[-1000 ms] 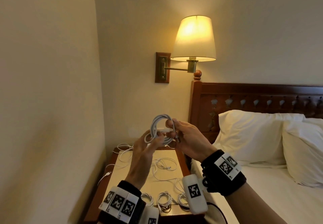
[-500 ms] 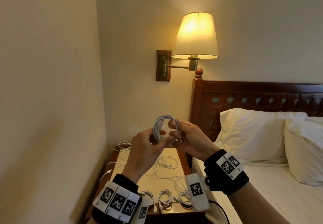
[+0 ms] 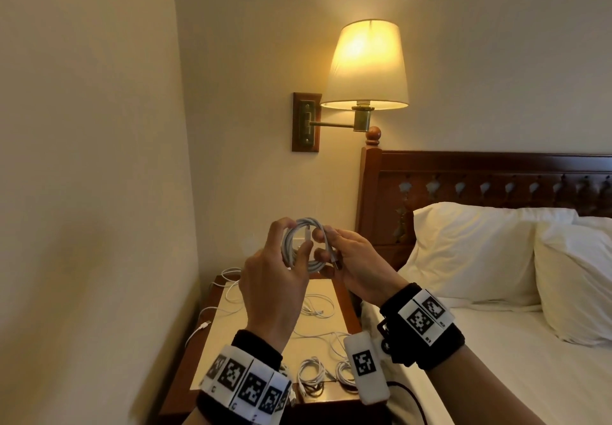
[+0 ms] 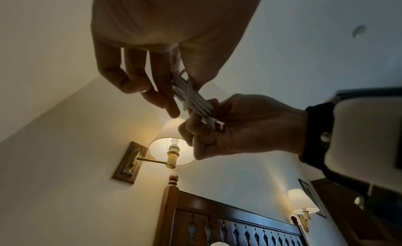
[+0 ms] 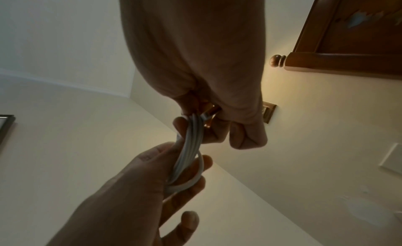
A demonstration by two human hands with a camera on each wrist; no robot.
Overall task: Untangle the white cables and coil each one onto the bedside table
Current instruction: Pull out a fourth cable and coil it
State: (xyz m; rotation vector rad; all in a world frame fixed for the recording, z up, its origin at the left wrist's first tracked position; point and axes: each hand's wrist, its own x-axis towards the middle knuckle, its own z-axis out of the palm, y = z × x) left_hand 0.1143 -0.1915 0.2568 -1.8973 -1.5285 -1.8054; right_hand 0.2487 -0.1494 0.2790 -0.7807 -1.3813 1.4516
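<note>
Ctr frame: our L hand [image 3: 271, 287] fingers curl round coiled white cable [image 3: 303, 242]; R hand [image 3: 356, 264] pinches coil's right side, thumb + forefinger.

One coiled cable [image 3: 306, 245] held up in two hands, three small coils [image 3: 311, 375] at the bedside table [image 3: 212, 351] front edge, two pillows [image 3: 470, 252], two wall lamps [image 4: 172, 141].

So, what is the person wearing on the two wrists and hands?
Both hands, left hand and right hand, are bare, without gloves. Each wrist has a black cuff that carries white blocks printed with square black-and-white markers. A white box with one such marker sits at the right wrist, and a black cable runs below it.
</note>
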